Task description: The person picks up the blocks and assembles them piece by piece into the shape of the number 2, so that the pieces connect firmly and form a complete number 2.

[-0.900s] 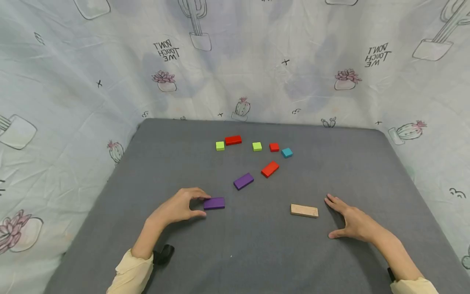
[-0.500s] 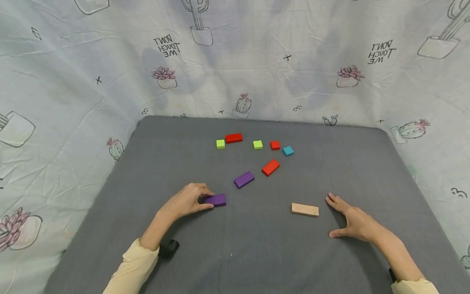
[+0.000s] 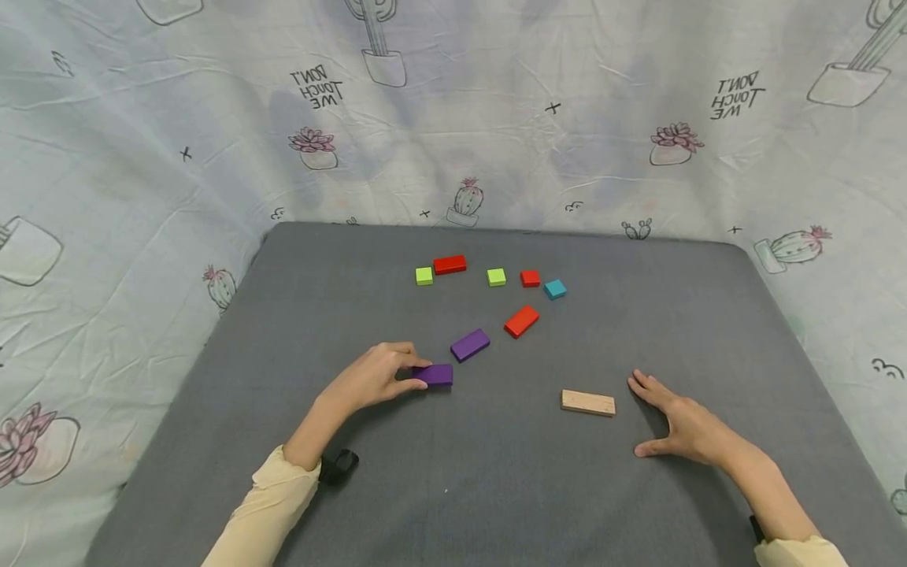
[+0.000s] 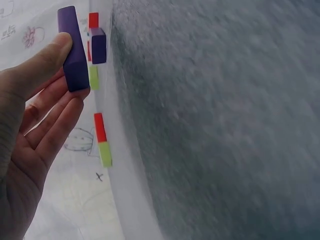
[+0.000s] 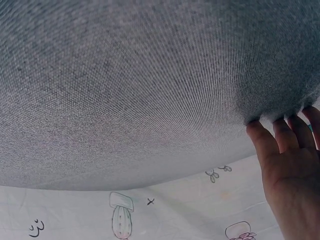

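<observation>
Between thumb and fingers my left hand (image 3: 375, 378) pinches a purple block (image 3: 435, 376) by its left end. The left wrist view shows this purple block (image 4: 73, 50) held up off the grey cloth, thumb on one face and fingers behind. A second purple block (image 3: 470, 345) lies just beyond it, slanted. My right hand (image 3: 690, 429) rests on the cloth with fingers spread, holding nothing; its fingertips (image 5: 254, 121) touch the surface in the right wrist view. Left of that hand lies a plain wooden block (image 3: 587, 402).
Farther back on the grey table (image 3: 340, 268) are a slanted red block (image 3: 521, 321), a long red block (image 3: 449, 264), green blocks (image 3: 423, 276), a small red block (image 3: 530, 278) and a blue block (image 3: 556, 289). A printed curtain (image 3: 524, 157) hangs behind.
My left hand has closed its thumb and fingers on the near purple block and carried it right and slightly away, closer to the second purple block. The right hand stays in place.
</observation>
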`<state>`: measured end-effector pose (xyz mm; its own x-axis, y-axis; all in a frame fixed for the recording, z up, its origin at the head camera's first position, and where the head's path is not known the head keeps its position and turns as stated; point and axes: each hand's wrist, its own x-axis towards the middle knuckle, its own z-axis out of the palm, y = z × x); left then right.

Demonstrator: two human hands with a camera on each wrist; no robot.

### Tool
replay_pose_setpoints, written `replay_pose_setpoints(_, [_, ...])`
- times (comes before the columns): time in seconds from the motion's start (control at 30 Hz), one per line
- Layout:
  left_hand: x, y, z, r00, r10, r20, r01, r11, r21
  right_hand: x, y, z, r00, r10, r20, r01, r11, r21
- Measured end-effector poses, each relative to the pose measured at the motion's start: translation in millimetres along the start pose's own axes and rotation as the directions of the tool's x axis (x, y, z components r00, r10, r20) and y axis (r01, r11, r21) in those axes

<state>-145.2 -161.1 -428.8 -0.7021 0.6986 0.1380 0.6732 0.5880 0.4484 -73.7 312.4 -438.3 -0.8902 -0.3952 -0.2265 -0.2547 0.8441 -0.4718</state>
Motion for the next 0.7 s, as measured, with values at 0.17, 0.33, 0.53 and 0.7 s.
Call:
replay_pose_setpoints(0.17, [9.3, 2.6, 3.5, 1.0, 0.022, 0.006, -0.022, 1.0, -0.004, 0.4, 0.9, -0.8, 1.0, -0.005, 0.0, 0.005, 1.0, -0.005])
replay_pose_setpoints(0.33, [16.7, 5.2, 6.2, 0.999, 0.044, 0.011, -0.044, 0.999, -0.015, 0.9, 1.1, -1.1, 1.0, -0.018, 0.005, 0.018, 1.0, -0.002])
replay_pose_setpoints(0.53, [24.1, 7.9, 8.4, 0.997, 0.068, 0.019, -0.068, 0.997, -0.02, 1.0, 1.1, -1.3, 1.0, -0.025, 0.001, 0.025, 1.0, 0.005])
replay_pose_setpoints(0.7, [29.7, 9.7, 9.9, 0.996, 0.084, 0.028, -0.084, 0.996, -0.024, 1.4, 0.8, -2.0, 1.0, -0.014, 0.008, 0.014, 1.0, 0.016])
